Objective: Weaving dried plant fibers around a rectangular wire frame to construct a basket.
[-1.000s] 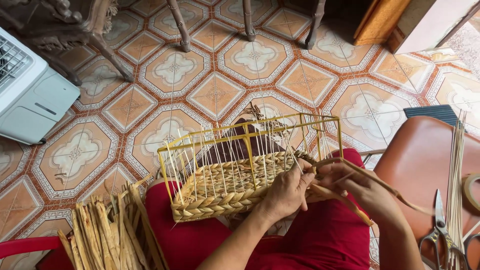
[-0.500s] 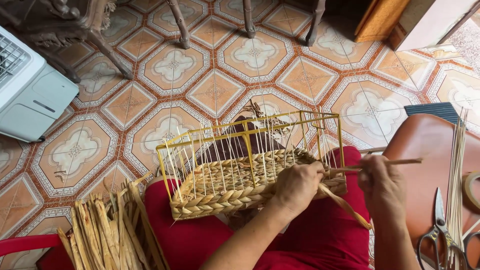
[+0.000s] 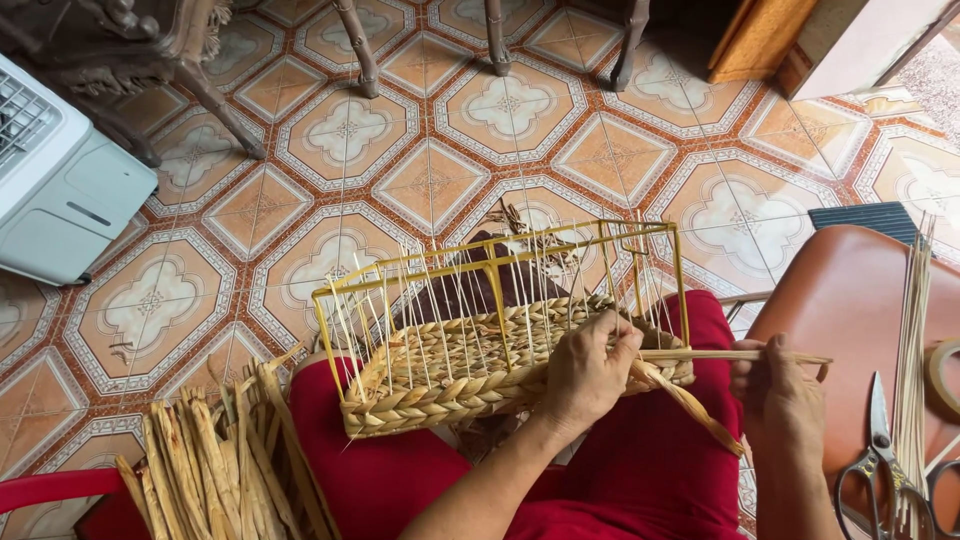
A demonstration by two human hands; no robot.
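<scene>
Weaving work rests on the lap of a person in red clothes: a half-woven rectangular basket [image 3: 480, 350] with a yellow wire frame, thin pale upright stakes and a braided rim of dried straw. The left hand [image 3: 585, 375] lies on the near right end of the basket, its grip pressed together on the woven wall, with the fingers [image 3: 620, 335] curled over the top edge. The right hand [image 3: 780, 395] is a little apart from the basket on its right side, and its grip pinches a long flat strand of dried straw [image 3: 735, 355]. This strand runs almost level from the basket edge at the left hand, across to the right hand and a bit past it, so its long axis lies left to right, and the right hand is the nearer one to its free end. A second, twisted strand [image 3: 695, 405] hangs down from the same corner between the two hands. A bundle of dried straw strips [image 3: 215, 465] stands at the lower left, and steel scissors [image 3: 875, 455] with thin pale sticks [image 3: 910, 350] lie on a brown seat [image 3: 850, 300] at the right, above a patterned tile floor [image 3: 430, 180].
</scene>
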